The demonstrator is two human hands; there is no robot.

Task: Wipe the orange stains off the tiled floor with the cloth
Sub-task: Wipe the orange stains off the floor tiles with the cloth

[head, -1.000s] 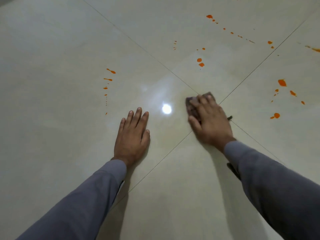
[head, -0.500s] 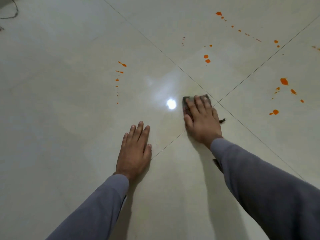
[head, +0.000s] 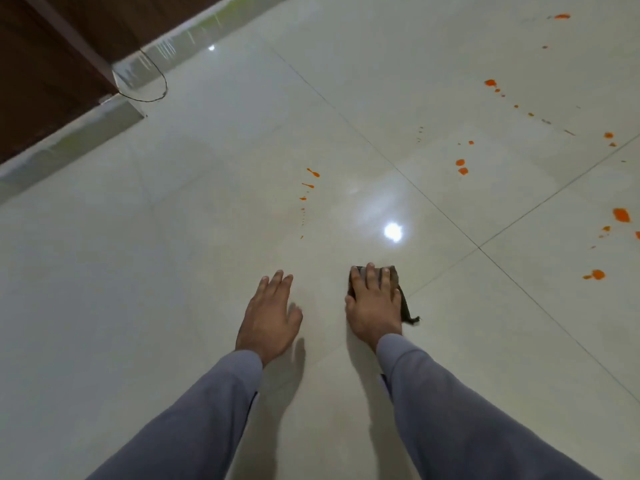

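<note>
1. On the pale tiled floor [head: 173,271], the right hand [head: 375,306] lies flat with fingers spread, pressing down on a dark cloth [head: 403,303]; the cloth's edge and a frayed corner stick out on the hand's right side.
2. Just beside it, the left hand [head: 268,313] is open, palm down, empty, at the floor.
3. Grey sleeves [head: 194,427] cover both forearms.
4. Orange stains: a thin trail [head: 308,194] lies ahead of the left hand, and larger spots [head: 462,167] are scattered well apart to the right, all away from the cloth.
5. At far left a dark wooden door [head: 52,64] stands, with a thin cable [head: 159,88] looping near it.
</note>
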